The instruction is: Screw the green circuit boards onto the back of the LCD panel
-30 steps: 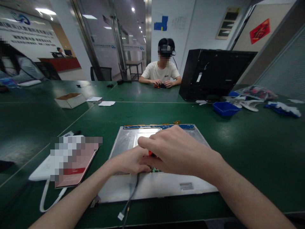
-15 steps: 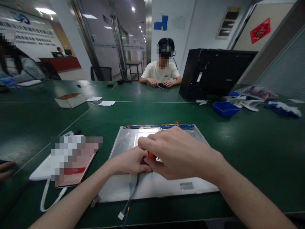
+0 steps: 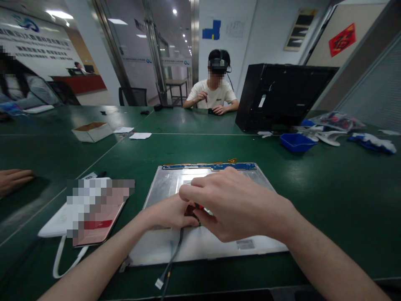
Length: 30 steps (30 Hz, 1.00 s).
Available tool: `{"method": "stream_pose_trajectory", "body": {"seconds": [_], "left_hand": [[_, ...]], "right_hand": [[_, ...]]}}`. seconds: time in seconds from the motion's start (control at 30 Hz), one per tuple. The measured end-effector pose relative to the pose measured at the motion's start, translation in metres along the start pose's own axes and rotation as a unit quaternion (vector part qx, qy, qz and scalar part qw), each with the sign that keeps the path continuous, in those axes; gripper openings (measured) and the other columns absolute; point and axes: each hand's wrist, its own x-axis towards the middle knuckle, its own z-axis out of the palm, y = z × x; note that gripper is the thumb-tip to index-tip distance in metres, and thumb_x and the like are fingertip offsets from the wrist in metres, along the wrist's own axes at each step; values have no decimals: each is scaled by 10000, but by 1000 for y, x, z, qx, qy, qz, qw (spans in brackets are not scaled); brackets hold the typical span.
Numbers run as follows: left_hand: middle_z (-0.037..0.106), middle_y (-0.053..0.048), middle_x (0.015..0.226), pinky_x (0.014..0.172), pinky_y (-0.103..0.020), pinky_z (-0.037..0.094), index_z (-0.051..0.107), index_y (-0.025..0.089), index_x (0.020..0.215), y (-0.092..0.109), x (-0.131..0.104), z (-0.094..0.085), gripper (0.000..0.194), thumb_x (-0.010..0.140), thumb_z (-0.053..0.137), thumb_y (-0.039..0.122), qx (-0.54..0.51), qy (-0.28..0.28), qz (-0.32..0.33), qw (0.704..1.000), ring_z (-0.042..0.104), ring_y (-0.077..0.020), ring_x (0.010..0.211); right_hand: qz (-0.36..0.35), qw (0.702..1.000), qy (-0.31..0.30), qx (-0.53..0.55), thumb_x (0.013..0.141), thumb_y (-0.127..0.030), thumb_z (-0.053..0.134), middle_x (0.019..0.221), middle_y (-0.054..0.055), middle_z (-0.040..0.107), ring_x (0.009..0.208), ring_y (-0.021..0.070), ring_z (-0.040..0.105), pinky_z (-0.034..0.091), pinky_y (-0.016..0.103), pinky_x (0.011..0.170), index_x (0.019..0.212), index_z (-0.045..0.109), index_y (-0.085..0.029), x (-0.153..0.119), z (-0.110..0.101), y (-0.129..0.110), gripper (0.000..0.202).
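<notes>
An LCD panel [image 3: 216,244] lies back side up on the green table, with a silver metal back and a blue circuit strip [image 3: 232,166] along its far edge. Above the panel's middle, my right hand [image 3: 232,205] is closed round a screwdriver [image 3: 199,206]; only a bit of its orange-red handle shows. My left hand [image 3: 171,213] rests on the panel beside it, thumb and fingers drawn together. What they hold is hidden behind my right hand. From under the left thumb a dark cable [image 3: 179,246] runs over the near edge to a white plug [image 3: 159,284].
Left of the panel lie a white device [image 3: 53,225] with a white cord and a pink phone-like item [image 3: 94,238]. Another person's hand [image 3: 15,180] rests farther left. Beyond are a cardboard box [image 3: 92,133], a black monitor [image 3: 285,96], a blue tray [image 3: 297,143] and a seated person [image 3: 213,94].
My right hand has turned slightly, and less of the orange-red handle shows. My left hand stays put. At the left, another person's hand has moved farther up the table; the person opposite has raised a hand.
</notes>
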Motion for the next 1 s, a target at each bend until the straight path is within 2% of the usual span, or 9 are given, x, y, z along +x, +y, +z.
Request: {"method": "stream_pose_trajectory", "body": {"seconds": [0.07,0.17,0.3,0.37,1.0], "left_hand": [[637,-32,822,649,-285,452,602,162,808,1,0,-1,100,780,582,256,-11,-6,5,1000,592,-213,785],[645,-26,825,660,-284,459,626,163,840,1,0,-2,126,781,598,270,-31,-10,5,999,593,-210,785],[659,-42,916,730,-307,467,642,168,908,-1,0,0,174,795,593,290,-11,-1,-13,1000,595,-224,853],[661,-44,933,740,-309,466,640,170,915,-2,0,1,174,802,580,289,1,-5,-16,1000,598,-228,869],[670,-41,890,744,-307,480,659,172,895,-6,0,1,146,816,591,275,-29,-17,-2,999,606,-234,878]], "right_hand": [[16,1000,2,-16,842,-247,561,766,7,643,591,122,494,201,276,500,897,543,-199,0,1,1,75],[37,999,4,-32,880,-299,552,712,4,636,566,119,482,177,277,504,840,560,-202,1,2,2,106],[8,1000,7,-28,866,-231,547,746,1,639,575,123,480,181,276,496,885,555,-197,2,2,2,40],[-1,1000,7,-25,849,-213,553,778,3,642,584,123,475,186,276,493,916,546,-193,2,2,2,70],[17,1000,-13,-14,881,-223,519,793,14,638,590,111,463,208,272,513,924,544,-182,2,-1,1,64]]}}
